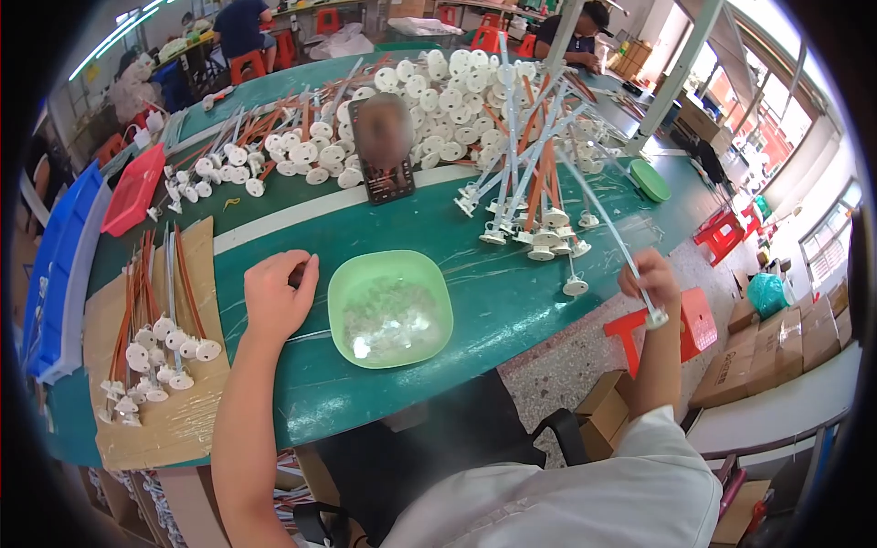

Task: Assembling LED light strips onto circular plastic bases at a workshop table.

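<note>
My right hand (653,279) is raised beyond the table's right edge. It is closed on a pale grey-blue rod (598,206), which slants up to the left and has a white disc-shaped end by my wrist. On the table, my left hand (279,290) rests with its fingers curled; whatever may be inside is hidden. Just right of it stands a light green bowl (390,262) of small clear pieces too fine to identify. Ahead of my right hand, a bundle of grey-blue and orange-brown rods (530,183) stands with white disc ends down on the table.
Cardboard (206,425) at left bears several disc-ended rods. Behind it are a blue tray (57,283) and a red tray (135,187). A phone (388,183) leans against a heap of white discs (457,100). A red stool (699,324) stands at right. Other people sit farther back.
</note>
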`<state>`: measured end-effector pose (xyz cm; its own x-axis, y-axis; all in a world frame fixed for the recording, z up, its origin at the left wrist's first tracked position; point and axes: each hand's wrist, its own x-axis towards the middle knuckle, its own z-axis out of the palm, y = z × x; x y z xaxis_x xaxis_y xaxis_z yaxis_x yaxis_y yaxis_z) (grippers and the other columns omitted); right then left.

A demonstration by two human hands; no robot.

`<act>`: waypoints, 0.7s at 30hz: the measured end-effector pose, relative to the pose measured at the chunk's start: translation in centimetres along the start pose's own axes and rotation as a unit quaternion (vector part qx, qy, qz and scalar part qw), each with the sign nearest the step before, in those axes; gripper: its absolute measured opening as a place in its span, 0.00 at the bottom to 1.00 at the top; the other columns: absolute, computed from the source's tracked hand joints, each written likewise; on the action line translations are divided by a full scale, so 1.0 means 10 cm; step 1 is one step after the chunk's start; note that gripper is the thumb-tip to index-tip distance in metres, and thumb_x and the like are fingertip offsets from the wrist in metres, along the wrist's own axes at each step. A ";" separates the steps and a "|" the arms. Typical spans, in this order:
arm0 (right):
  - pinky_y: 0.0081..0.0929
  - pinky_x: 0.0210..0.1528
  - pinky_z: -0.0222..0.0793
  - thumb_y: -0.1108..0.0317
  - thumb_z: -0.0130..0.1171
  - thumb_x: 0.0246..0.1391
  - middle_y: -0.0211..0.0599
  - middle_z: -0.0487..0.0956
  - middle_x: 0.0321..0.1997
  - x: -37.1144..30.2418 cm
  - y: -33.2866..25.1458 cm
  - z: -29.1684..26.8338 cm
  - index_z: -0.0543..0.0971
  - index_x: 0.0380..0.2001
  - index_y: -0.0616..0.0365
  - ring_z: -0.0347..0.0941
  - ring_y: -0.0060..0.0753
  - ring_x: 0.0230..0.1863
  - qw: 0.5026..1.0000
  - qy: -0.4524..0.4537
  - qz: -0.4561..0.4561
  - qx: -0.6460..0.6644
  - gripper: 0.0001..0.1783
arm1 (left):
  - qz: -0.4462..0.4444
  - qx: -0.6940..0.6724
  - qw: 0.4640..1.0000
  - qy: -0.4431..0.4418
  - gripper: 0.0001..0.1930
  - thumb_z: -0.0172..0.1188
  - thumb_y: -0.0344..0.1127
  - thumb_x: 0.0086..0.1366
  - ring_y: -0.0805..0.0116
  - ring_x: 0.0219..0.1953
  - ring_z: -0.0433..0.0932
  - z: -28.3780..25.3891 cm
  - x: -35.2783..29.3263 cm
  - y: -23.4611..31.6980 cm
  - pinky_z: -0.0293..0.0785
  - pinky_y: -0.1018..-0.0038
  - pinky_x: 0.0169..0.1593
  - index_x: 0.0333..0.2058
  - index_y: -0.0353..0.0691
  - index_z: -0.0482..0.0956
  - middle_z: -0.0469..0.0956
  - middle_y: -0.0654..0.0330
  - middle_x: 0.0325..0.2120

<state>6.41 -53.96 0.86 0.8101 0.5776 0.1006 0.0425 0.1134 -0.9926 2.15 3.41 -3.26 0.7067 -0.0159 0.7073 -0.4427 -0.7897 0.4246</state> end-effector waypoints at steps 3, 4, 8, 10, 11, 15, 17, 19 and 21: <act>0.20 0.21 0.65 0.74 0.65 0.45 0.41 0.77 0.19 -0.12 0.06 0.53 0.77 0.24 0.67 0.73 0.27 0.19 0.999 0.053 0.004 -0.006 0.07 | -0.041 -0.060 0.996 0.052 0.04 0.64 0.28 0.60 0.72 0.21 0.78 -0.05 0.05 0.16 0.72 0.76 0.27 0.29 0.32 0.81 0.79 0.58 0.19; 0.22 0.20 0.64 0.75 0.63 0.47 0.41 0.76 0.20 -0.01 -0.07 0.88 0.77 0.23 0.67 0.71 0.26 0.17 0.995 0.089 0.010 -0.040 0.07 | -0.096 -0.101 0.990 0.026 0.05 0.65 0.28 0.61 0.76 0.25 0.79 -0.05 0.03 0.16 0.74 0.78 0.30 0.31 0.31 0.82 0.81 0.58 0.23; 0.24 0.26 0.68 0.79 0.58 0.53 0.41 0.79 0.26 0.80 -0.16 1.94 0.77 0.27 0.67 0.73 0.24 0.23 0.991 0.084 -0.079 -0.070 0.02 | -0.166 -0.341 0.924 -0.049 0.09 0.65 0.27 0.59 0.74 0.30 0.80 -0.09 0.01 0.43 0.75 0.79 0.37 0.38 0.32 0.82 0.82 0.56 0.30; 0.22 0.30 0.69 0.77 0.59 0.56 0.39 0.80 0.28 1.26 -0.13 2.19 0.78 0.29 0.67 0.73 0.22 0.27 0.994 0.015 -0.081 -0.073 0.03 | -0.124 -0.461 0.863 -0.164 0.15 0.62 0.27 0.62 0.71 0.39 0.81 -0.14 0.02 0.67 0.76 0.76 0.44 0.49 0.33 0.79 0.82 0.54 0.40; 0.21 0.32 0.70 0.76 0.60 0.57 0.37 0.80 0.29 1.46 -0.12 2.29 0.79 0.30 0.67 0.73 0.21 0.29 0.995 -0.011 -0.064 -0.078 0.04 | -0.128 -0.457 0.864 -0.166 0.15 0.62 0.27 0.62 0.71 0.39 0.81 -0.10 0.02 0.71 0.76 0.76 0.44 0.49 0.33 0.79 0.82 0.54 0.40; 0.20 0.32 0.70 0.74 0.60 0.59 0.36 0.81 0.32 1.98 -0.18 2.69 0.79 0.33 0.66 0.75 0.20 0.33 0.996 -0.082 -0.022 -0.001 0.04 | -0.055 -0.443 0.857 -0.256 0.23 0.55 0.36 0.69 0.60 0.46 0.81 -0.15 0.00 0.81 0.75 0.66 0.53 0.59 0.29 0.68 0.79 0.49 0.47; 0.20 0.32 0.71 0.74 0.60 0.59 0.37 0.81 0.34 2.09 -0.11 2.83 0.79 0.34 0.65 0.75 0.21 0.35 0.995 -0.099 0.009 0.003 0.05 | -0.102 -0.469 0.834 -0.274 0.24 0.53 0.38 0.71 0.58 0.49 0.81 -0.19 -0.01 0.77 0.75 0.65 0.53 0.59 0.29 0.67 0.78 0.48 0.49; 0.24 0.32 0.74 0.72 0.62 0.58 0.40 0.80 0.40 2.14 0.06 2.95 0.78 0.37 0.64 0.76 0.22 0.37 0.976 0.078 -0.168 -0.112 0.07 | -0.213 -0.621 0.729 -0.194 0.20 0.52 0.34 0.73 0.60 0.47 0.82 -0.12 -0.07 0.62 0.76 0.66 0.52 0.59 0.31 0.68 0.79 0.50 0.46; 0.29 0.34 0.77 0.74 0.66 0.52 0.43 0.79 0.42 2.14 0.20 2.92 0.77 0.39 0.64 0.78 0.29 0.37 0.944 0.134 -0.265 -0.145 0.12 | -0.230 -0.634 0.711 -0.198 0.21 0.51 0.36 0.73 0.59 0.50 0.80 -0.12 -0.09 0.54 0.74 0.65 0.55 0.60 0.32 0.67 0.78 0.49 0.49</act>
<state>6.76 -17.77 2.95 0.7481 0.2718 0.6054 0.6092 0.0805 -0.7889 -1.53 -0.08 -0.88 0.9265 -0.3049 0.2203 -0.0785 0.4161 0.9059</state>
